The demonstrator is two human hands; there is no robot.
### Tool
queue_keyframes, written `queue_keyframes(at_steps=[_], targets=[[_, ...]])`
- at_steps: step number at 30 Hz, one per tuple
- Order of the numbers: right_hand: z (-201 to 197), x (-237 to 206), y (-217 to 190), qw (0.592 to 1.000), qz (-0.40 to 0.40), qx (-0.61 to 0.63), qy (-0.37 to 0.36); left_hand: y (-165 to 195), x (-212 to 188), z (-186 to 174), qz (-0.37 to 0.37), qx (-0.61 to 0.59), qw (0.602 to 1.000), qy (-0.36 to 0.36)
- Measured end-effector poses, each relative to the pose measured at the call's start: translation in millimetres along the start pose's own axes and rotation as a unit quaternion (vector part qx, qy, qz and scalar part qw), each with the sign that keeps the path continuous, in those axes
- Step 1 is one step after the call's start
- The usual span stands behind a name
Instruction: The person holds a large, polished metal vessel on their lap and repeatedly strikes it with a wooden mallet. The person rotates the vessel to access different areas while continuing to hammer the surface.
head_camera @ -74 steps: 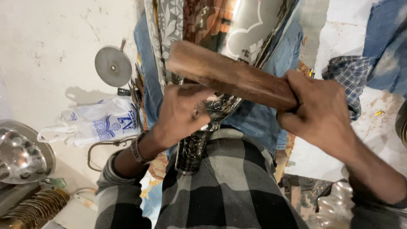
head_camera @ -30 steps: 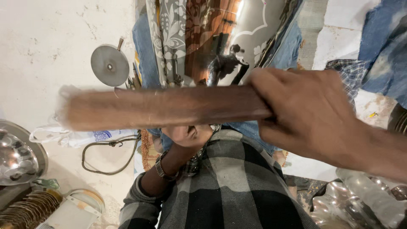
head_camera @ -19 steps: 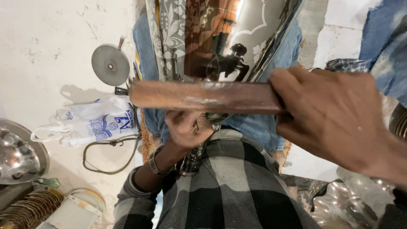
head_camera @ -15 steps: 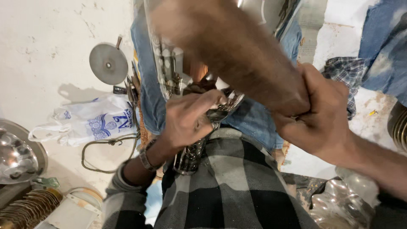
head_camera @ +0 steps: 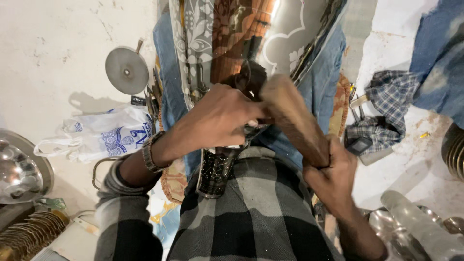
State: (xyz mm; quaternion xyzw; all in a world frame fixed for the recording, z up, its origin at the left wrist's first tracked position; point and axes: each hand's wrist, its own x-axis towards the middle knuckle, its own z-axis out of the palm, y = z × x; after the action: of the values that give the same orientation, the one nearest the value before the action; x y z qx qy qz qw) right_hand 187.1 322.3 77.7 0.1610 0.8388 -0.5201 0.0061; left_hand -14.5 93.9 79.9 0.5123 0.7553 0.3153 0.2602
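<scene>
A large shiny metal vessel (head_camera: 290,29) with engraved flower patterns lies on my lap, its dark patterned neck (head_camera: 217,169) pointing toward my checked shirt. My left hand (head_camera: 217,118) grips a small tool pressed against the vessel near its neck. My right hand (head_camera: 333,169) is closed on the lower end of a thick brown wooden mallet (head_camera: 295,118), whose blurred head meets the spot by my left hand's fingers. What the left hand holds is mostly hidden by its fingers.
A round metal disc (head_camera: 126,70) and a white plastic bag (head_camera: 104,135) lie on the pale floor at left. A shiny bowl (head_camera: 19,169) and stacked rings (head_camera: 29,234) sit lower left. A checked cloth (head_camera: 386,106) and metal pieces (head_camera: 415,227) lie at right.
The wooden mallet swung up and across, then came down; its head now sits against the tool at my left hand. My left hand stayed at the vessel's neck.
</scene>
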Motion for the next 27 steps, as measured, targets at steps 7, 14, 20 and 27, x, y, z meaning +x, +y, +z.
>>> queue_keyframes(at_steps=[7, 14, 20, 27], targets=[[48, -9, 18, 0.964, 0.190, 0.168, 0.076, 20, -18, 13, 0.011, -0.319, 0.867, 0.384], [15, 34, 1, 0.997, 0.059, 0.046, -0.008, 19, -33, 26, -0.068, -0.071, 0.921, 0.377], [-17, 74, -51, 0.995, -0.091, -0.038, -0.034, 16, -42, 25, -0.059, -0.044, 0.925, 0.372], [-55, 122, -83, 0.935, -0.200, -0.233, -0.178, 4, -44, 47, -0.046, -0.019, 0.927, 0.371]])
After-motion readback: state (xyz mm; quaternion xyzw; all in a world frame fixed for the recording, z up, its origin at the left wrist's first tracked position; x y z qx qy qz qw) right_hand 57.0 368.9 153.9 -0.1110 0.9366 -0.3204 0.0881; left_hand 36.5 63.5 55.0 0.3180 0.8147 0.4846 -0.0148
